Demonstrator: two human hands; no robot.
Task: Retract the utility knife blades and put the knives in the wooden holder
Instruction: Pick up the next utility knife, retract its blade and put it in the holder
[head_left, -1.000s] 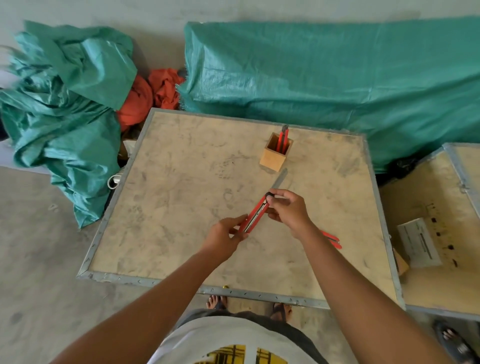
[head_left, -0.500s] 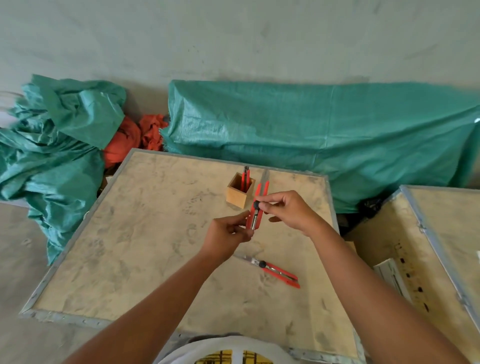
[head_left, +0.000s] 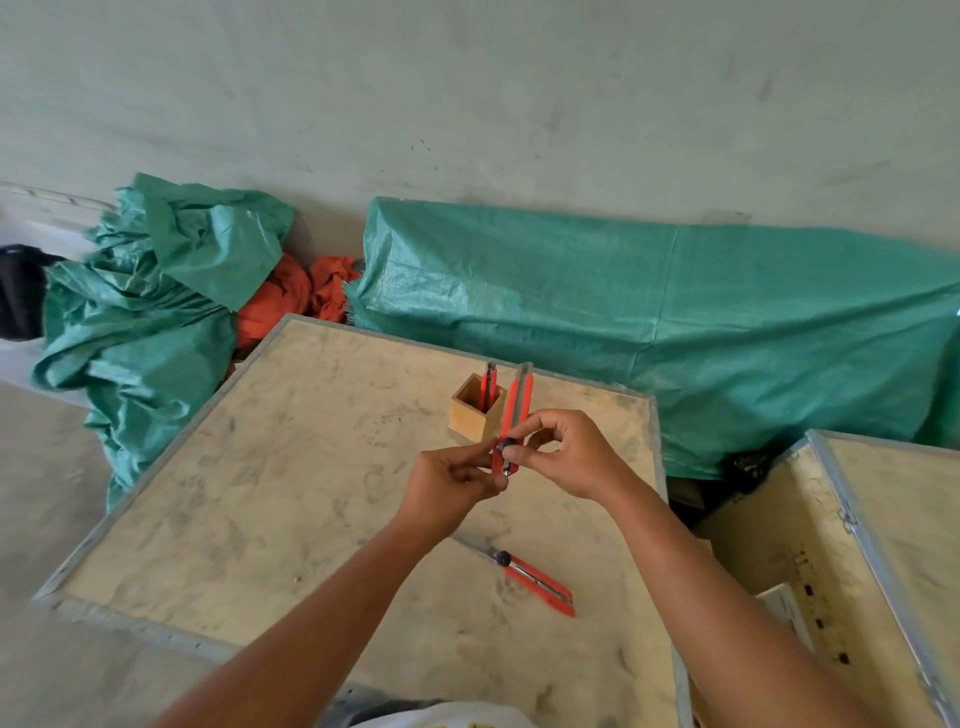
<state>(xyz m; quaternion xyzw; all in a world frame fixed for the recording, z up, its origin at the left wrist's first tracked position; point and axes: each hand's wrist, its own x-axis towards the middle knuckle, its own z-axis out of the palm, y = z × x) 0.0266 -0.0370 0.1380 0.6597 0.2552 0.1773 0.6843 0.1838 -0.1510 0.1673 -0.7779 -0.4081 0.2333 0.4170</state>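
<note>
Red knife (head_left: 514, 415) – upright; blade retracted

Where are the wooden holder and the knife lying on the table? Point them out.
wooden holder (head_left: 474, 420): head view, on its front face.
knife lying on the table (head_left: 537, 583): head view, on the middle of its red handle.

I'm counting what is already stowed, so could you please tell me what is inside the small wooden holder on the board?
One red utility knife stands upright inside the square wooden holder, its top sticking out. Its lower part and the holder's bottom are hidden by the walls.
</note>
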